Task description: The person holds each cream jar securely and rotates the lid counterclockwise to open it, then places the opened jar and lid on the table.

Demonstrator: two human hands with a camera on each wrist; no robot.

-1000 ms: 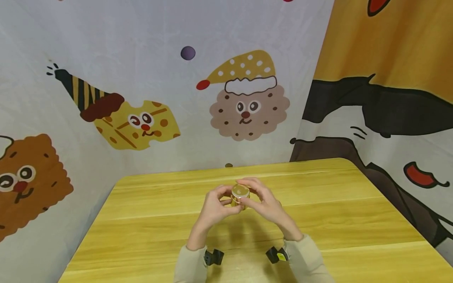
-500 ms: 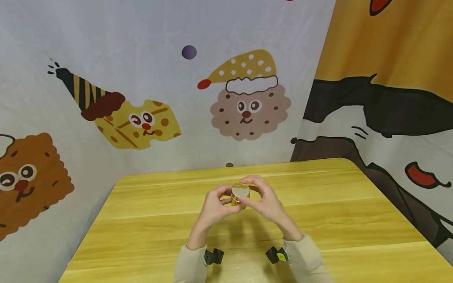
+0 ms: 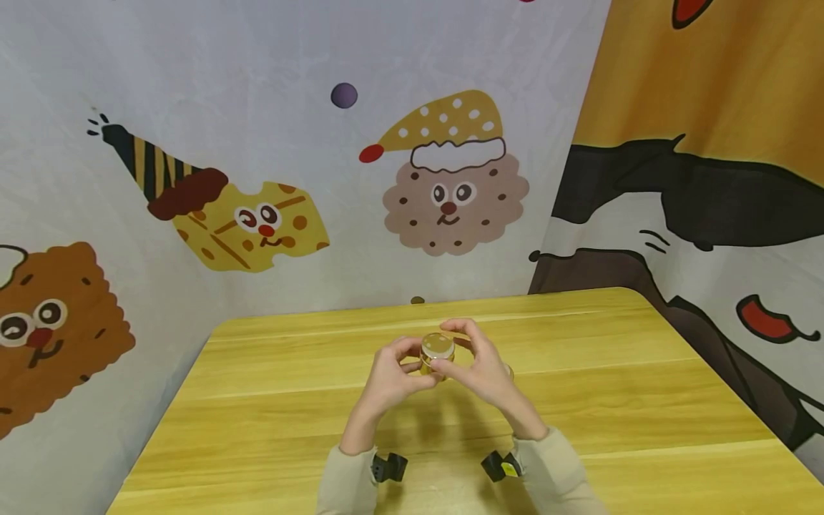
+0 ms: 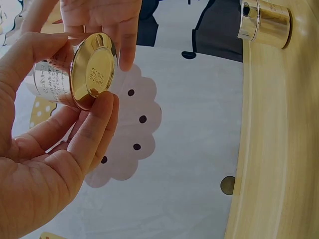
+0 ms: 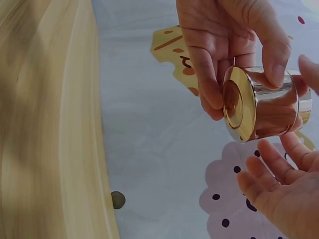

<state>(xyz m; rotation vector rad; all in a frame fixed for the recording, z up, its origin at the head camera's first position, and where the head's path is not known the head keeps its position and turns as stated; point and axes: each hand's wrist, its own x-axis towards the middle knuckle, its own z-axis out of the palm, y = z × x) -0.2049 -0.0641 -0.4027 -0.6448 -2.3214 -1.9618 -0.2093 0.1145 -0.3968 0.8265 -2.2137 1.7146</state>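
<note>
Gold-coloured and shiny, a jar (image 5: 271,107) hangs above the desk (image 3: 270,400) with its base facing down. The left grip (image 3: 391,375) is closed round its side; the right grip (image 3: 484,370) is spread wide beside it, though whether its thumb touches I cannot tell. Only the left wrist view makes legible a black stamped code (image 4: 96,76) on the base; it also shows fully a second gold jar (image 4: 269,25), standing on the desk, which the head view reduces to a sliver behind the right grip. Both jars' contents are hidden.
</note>
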